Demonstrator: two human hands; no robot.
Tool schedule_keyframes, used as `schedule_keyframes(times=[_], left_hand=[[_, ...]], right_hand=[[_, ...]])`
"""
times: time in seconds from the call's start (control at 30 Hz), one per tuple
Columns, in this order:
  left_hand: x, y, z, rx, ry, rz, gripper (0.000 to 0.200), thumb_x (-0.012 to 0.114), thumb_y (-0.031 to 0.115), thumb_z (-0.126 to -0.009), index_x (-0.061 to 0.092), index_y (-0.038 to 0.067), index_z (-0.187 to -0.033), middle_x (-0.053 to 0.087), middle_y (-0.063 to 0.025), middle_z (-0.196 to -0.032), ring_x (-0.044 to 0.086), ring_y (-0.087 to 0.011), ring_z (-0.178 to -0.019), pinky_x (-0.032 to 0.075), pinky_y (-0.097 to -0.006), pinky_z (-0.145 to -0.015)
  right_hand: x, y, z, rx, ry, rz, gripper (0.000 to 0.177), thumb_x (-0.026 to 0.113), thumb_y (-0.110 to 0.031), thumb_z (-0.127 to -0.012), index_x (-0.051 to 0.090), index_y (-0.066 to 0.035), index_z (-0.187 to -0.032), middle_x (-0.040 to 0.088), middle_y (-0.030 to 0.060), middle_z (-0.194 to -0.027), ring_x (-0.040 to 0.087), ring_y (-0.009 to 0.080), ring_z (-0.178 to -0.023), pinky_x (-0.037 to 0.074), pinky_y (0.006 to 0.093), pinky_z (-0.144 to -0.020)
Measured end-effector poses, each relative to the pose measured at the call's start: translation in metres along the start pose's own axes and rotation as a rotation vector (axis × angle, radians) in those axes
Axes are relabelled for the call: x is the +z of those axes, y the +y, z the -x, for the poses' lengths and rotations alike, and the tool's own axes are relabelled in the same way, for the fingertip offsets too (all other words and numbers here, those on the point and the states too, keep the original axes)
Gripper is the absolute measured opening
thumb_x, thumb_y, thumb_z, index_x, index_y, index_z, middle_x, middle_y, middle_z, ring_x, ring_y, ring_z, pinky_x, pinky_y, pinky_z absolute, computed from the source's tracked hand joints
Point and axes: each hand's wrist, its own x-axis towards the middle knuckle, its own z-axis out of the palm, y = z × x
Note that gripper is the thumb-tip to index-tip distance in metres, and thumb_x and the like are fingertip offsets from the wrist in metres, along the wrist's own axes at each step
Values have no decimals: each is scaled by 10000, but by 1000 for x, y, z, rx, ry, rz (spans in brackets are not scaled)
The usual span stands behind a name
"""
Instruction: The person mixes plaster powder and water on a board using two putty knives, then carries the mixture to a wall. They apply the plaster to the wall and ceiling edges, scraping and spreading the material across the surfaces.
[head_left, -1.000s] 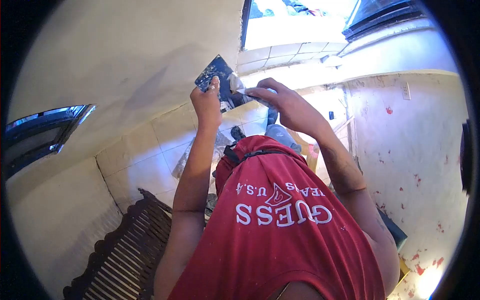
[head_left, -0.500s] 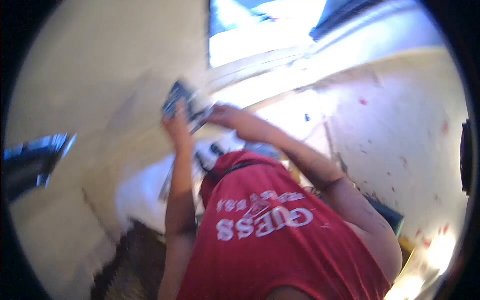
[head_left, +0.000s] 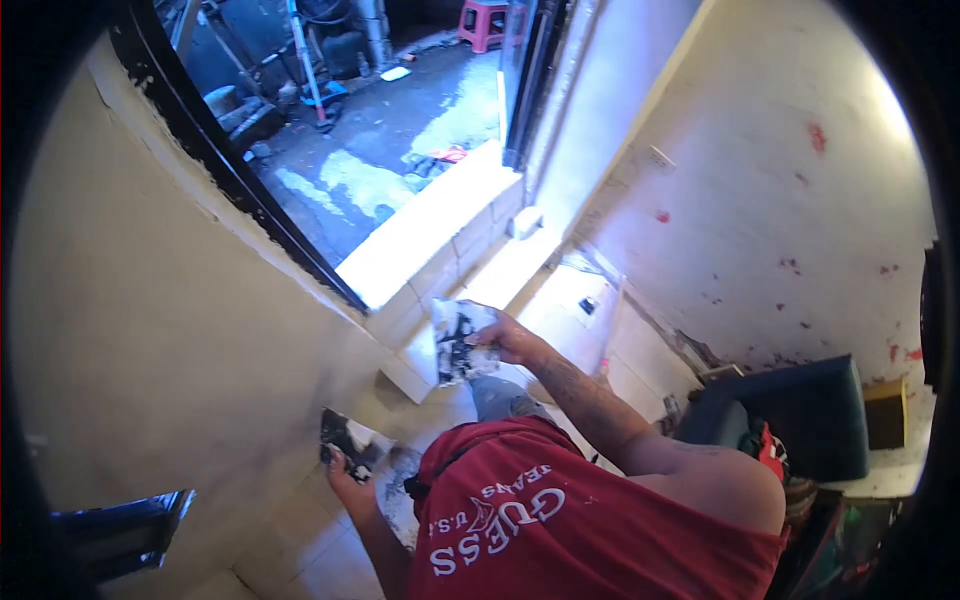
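My left hand (head_left: 350, 478) is low at the left, close to the cream wall (head_left: 170, 330), and grips a small dark blade (head_left: 338, 440) with white paste on it. My right hand (head_left: 508, 340) is stretched out ahead at arm's length. It holds a wider flat blade (head_left: 455, 342) smeared with white and dark paste, in front of the tiled step (head_left: 440, 250). The two tools are apart. My red shirt (head_left: 560, 530) fills the bottom of the view.
An open doorway with a dark frame (head_left: 240, 180) leads to a wet yard with a pink stool (head_left: 485, 20). A white wall with red spots (head_left: 790, 200) stands at the right, and a dark armchair (head_left: 800, 415) below it. The tiled floor (head_left: 320, 550) lies underfoot.
The view has swung toward the doorway. My hands, together in front of me before, have separated: the left dropped low by the wall, the right stays out ahead with the wide blade.
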Motion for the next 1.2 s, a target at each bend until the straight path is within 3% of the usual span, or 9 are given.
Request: schedule_keyframes(times=[0.07, 0.17, 0.23, 0.33, 0.5, 0.57, 0.87, 1.13, 1.2], left_hand=[[-2, -8, -3, 25, -26, -144, 376, 526, 294, -912, 552, -10, -1130, 608, -92, -1057, 600, -207, -951, 476, -366, -862], [1, -28, -14, 56, 146, 124, 321, 504, 221, -871, 573, 6, -1101, 626, -83, -1029, 623, -204, -919, 508, -350, -823], [10, -27, -5, 421, -100, -495, 339, 513, 221, -864, 561, -17, -1100, 617, -75, -1024, 621, -197, -924, 495, -336, -829], [58, -8, 4, -28, 0, 361, 307, 541, 144, -839, 555, 26, -1123, 641, -105, -1015, 649, -242, -886, 540, -389, -779], [71, -11, 4, 58, -17, 62, 330, 500, 184, -906, 508, 42, -1204, 610, -78, -1115, 605, -199, -1000, 484, -356, -881], [103, 10, 19, -36, 46, 222, 353, 510, 190, -906, 485, 38, -1224, 599, -79, -1131, 593, -204, -1021, 471, -359, -902], [87, -5, 23, 11, 122, 368, 396, 574, 180, -857, 494, 38, -1218, 608, -99, -1118, 600, -261, -1021, 479, -439, -909], [66, 2, -11, -57, -2, 277, 286, 543, 168, -900, 531, 38, -1155, 618, -68, -1054, 621, -165, -935, 524, -334, -799], [80, 22, 1, 205, -186, -171, 282, 503, 192, -928, 528, 18, -1148, 616, -78, -1069, 616, -159, -943, 523, -328, -804]], right_hand=[[-27, 5, -13, 9, 94, -40, 749, 599, 65, -616, 369, 2, -1326, 583, 160, -1131, 605, 280, -1001, 483, 423, -920], [-48, 4, -35, 48, 69, -109, 663, 597, 58, -655, 403, 25, -1289, 600, 167, -1092, 623, 284, -952, 507, 415, -881], [-44, -8, -45, 47, 32, -141, 635, 594, 61, -671, 417, 33, -1280, 609, 166, -1073, 633, 276, -930, 521, 400, -856], [-7, -40, -67, -15, -37, -139, 712, 570, 70, -612, 393, 49, -1302, 599, 178, -1102, 619, 292, -970, 495, 398, -895], [14, -72, -111, 71, -180, -170, 768, 535, 83, -600, 339, 40, -1342, 537, 192, -1213, 561, 302, -1089, 443, 397, -964], [25, -69, -126, 99, -209, -175, 770, 539, 83, -605, 337, 31, -1346, 530, 191, -1223, 552, 302, -1101, 442, 395, -966], [52, -67, -152, 158, -330, -306, 720, 567, 69, -634, 363, 56, -1324, 533, 193, -1229, 567, 299, -1085, 462, 391, -942], [142, -135, -135, -231, -339, 15, 789, 624, 57, -634, 316, 40, -1360, 531, 154, -1207, 542, 241, -1097, 423, 354, -964], [182, -166, -120, -263, -474, -46, 789, 624, 54, -646, 304, 26, -1367, 515, 149, -1224, 531, 241, -1111, 423, 367, -968]])
